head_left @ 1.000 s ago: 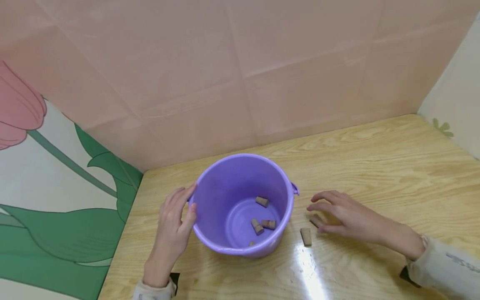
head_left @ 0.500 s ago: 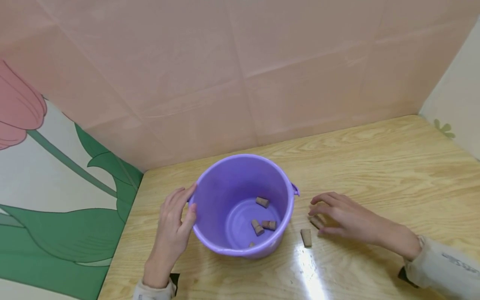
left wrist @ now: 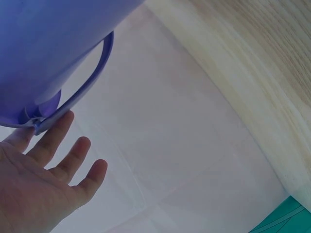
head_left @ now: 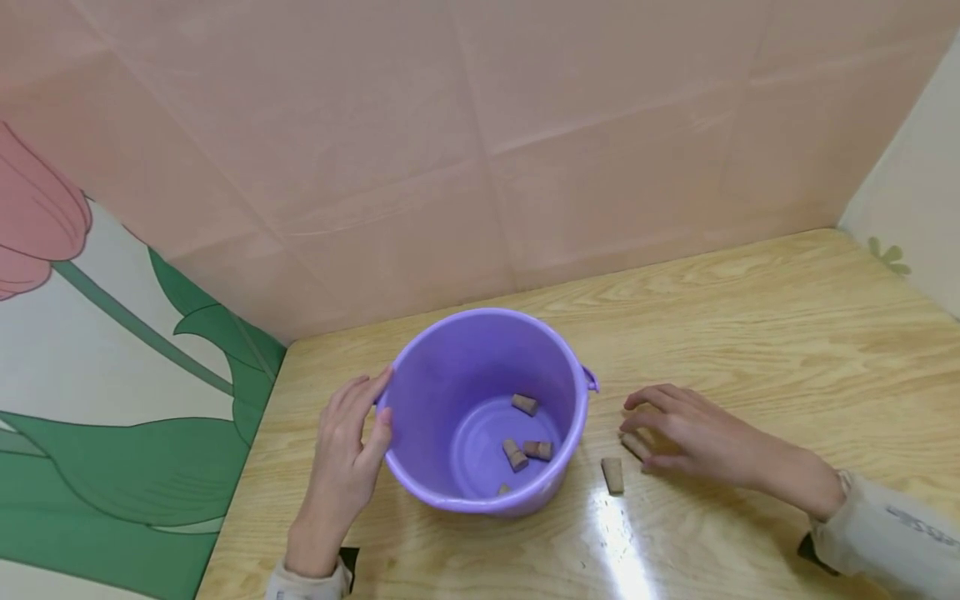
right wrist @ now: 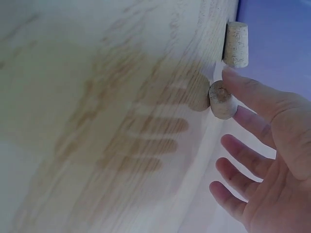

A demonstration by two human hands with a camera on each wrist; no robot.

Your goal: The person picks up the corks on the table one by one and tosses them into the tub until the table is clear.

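A purple bucket [head_left: 483, 350] stands upright on the table, several corks lying on its floor, such as one cork [head_left: 524, 404]. My left hand [head_left: 341, 454] holds the bucket's left rim, its thumb over the edge and fingers along the outside; in the left wrist view those fingers [left wrist: 58, 133] reach the handle joint. Right of the bucket, my right hand [head_left: 693, 437] pinches a cork [right wrist: 223, 100] between thumb and index finger, low over the tabletop. The other fingers spread apart. A second cork [head_left: 612, 476] lies between that hand and the bucket.
The wood-grain table [head_left: 787, 333] meets a pink-covered wall [head_left: 480, 167] behind the bucket. On the left is a panel with green leaves [head_left: 135, 467], on the right a white wall [head_left: 922, 192]. The bucket's handle [left wrist: 92, 73] hangs at its side.
My right thumb and index finger have drawn in around the cork, which has shifted very slightly. The left hand and the bucket have stayed in place.
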